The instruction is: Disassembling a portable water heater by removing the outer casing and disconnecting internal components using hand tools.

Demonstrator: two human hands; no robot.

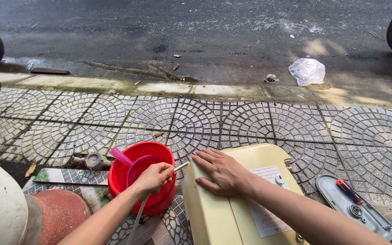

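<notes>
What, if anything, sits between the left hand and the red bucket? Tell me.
Nothing visible. The left hand is already over the red bucket, gripping a thin whitish tube at its rim. Only a pink scoop lies inside. The right hand rests flat on the cream casing.

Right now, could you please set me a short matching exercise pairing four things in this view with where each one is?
Things:
1. left hand
2. right hand
3. orange-handled screwdriver
4. clear plastic bag

Places:
A. lying on the grey cover plate at the right
B. flat on top of the cream-coloured casing
C. by the kerb at the edge of the road
D. over the red bucket, gripping a thin white tube

Pairs: 1-D, 2-B, 3-A, 4-C
</notes>
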